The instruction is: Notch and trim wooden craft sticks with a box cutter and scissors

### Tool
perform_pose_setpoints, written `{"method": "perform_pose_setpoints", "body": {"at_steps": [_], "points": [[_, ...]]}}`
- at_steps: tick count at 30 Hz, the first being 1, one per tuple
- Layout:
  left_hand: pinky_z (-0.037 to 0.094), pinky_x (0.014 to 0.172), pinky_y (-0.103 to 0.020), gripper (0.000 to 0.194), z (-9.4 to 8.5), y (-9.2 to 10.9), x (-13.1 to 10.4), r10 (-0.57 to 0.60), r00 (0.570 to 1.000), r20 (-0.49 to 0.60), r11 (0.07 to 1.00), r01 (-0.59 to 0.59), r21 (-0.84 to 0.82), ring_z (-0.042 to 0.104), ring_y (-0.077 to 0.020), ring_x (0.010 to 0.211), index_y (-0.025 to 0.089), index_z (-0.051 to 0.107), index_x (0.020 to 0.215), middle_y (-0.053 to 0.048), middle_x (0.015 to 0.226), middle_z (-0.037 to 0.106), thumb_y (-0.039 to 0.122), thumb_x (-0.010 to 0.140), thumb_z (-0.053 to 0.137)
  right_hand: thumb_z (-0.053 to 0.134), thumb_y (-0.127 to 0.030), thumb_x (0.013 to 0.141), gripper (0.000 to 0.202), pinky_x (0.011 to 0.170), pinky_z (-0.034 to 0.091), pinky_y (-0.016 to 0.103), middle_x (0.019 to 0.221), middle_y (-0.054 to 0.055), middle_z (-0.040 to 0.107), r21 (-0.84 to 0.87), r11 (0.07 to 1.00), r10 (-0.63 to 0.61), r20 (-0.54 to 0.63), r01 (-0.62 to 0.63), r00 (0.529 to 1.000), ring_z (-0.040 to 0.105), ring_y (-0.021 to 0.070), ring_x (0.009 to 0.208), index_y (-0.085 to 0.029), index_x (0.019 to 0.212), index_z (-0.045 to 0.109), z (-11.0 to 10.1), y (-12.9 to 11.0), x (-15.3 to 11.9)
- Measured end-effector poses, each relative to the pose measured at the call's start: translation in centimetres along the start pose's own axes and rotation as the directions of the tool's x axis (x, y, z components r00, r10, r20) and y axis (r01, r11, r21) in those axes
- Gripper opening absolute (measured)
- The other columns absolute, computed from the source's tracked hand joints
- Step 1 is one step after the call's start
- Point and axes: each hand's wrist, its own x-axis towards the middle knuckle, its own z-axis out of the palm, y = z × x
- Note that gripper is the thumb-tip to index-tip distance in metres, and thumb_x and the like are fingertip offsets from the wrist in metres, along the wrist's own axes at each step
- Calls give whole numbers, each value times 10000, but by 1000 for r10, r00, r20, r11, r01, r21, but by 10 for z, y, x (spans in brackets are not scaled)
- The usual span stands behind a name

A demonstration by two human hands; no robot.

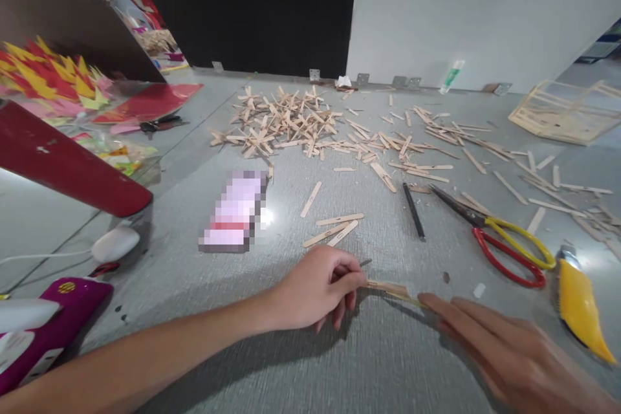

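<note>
My left hand [323,288] is closed in a pinch on one end of a flat wooden stick [385,288] that points right, low over the grey floor. My right hand [499,343] is by the stick's far end, its fingers stretched and slightly blurred, the fingertips close to a thin yellowish strip there. Whether they grip the strip is unclear. Just beyond my left hand, several loose sticks [339,219] lie on the floor.
Farther off are a pile of wooden sticks [286,119], scattered sticks and a wooden frame [567,113]. Scissors [514,242], a black pen [414,212] and a yellow-handled tool [582,304] lie right. A phone [235,210], white mouse [115,244] and red tube [72,162] are left.
</note>
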Motion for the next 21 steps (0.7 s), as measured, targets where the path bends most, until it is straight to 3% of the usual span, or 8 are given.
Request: {"method": "perform_pose_setpoints", "body": {"at_steps": [4,9,13,15,21], "points": [[386,286,-140,291,0,-1,1,-8,1000,12,1000,8,10,575,-91,418,192,633,816,17,668,640,345,1056,570,409,-179,1100,540,747,716,318,1188,96,863,-3,998,-63,-81,63,995,855,268,927,-273,1608,563,-8,-3,10],[390,288,-151,310,-1,1,-1,-9,1000,13,1000,9,12,566,-96,413,199,612,789,24,648,626,336,1063,560,411,-127,1058,735,779,731,356,1400,74,789,-75,997,-21,-39,18,999,842,309,1063,-301,1760,280,-4,3,4],[393,293,-150,312,0,2,-1,-10,1000,12,1000,10,16,569,-93,420,201,604,786,26,653,629,323,1067,544,482,-129,1028,710,891,711,332,1358,32,812,-1,997,71,-3,-71,997,850,279,1027,-368,1695,441,0,13,-13],[387,293,-150,301,0,3,-1,-12,1000,12,1000,11,17,570,-92,421,202,606,796,29,654,631,322,1065,547,480,-107,1017,709,907,703,333,1327,34,824,-7,999,53,0,-53,999,848,269,1024,-370,1675,472,-1,14,-13],[401,304,-144,332,-2,3,-1,-21,1000,14,999,21,40,558,-87,416,190,614,777,38,617,601,361,1059,577,350,76,879,962,704,669,268,1166,69,852,-174,978,-124,-19,118,992,839,207,896,-217,1777,168,-11,1,7]]}}
